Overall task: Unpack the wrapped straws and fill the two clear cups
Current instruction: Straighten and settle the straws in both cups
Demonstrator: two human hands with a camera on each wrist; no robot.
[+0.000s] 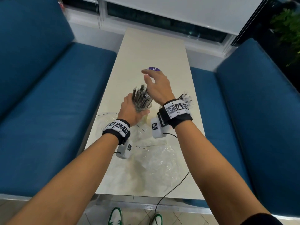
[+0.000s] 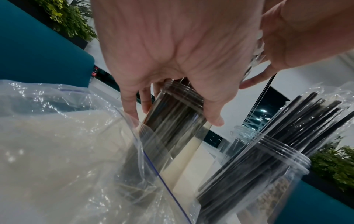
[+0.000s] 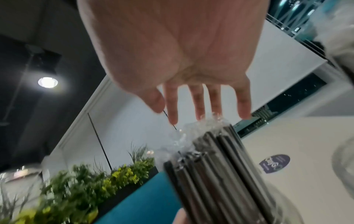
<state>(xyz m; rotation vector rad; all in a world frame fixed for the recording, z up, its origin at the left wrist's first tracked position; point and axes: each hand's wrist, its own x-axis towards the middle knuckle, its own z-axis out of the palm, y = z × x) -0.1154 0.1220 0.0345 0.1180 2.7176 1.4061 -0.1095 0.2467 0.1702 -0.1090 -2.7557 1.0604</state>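
My left hand point(image 1: 129, 105) grips a clear cup point(image 2: 172, 118) packed with black straws point(image 1: 141, 96) in clear wrappers, held a little tilted over the table. Above the straw tops my right hand point(image 1: 153, 82) hovers open with its fingers point(image 3: 199, 103) spread. The fingertips are close to the wrapper ends point(image 3: 206, 125); I cannot tell whether they touch. A second clear cup point(image 2: 268, 163), also full of black straws point(image 1: 185, 96), stands to the right. In the head view my right wrist mostly hides it.
Crumpled clear zip bags point(image 1: 155, 161) lie on the near half of the pale narrow table point(image 1: 154, 46). A round purple sticker point(image 1: 153, 69) sits past my hands. Blue benches point(image 1: 48, 103) run along both sides. A black cable point(image 1: 172, 190) trails off the front edge.
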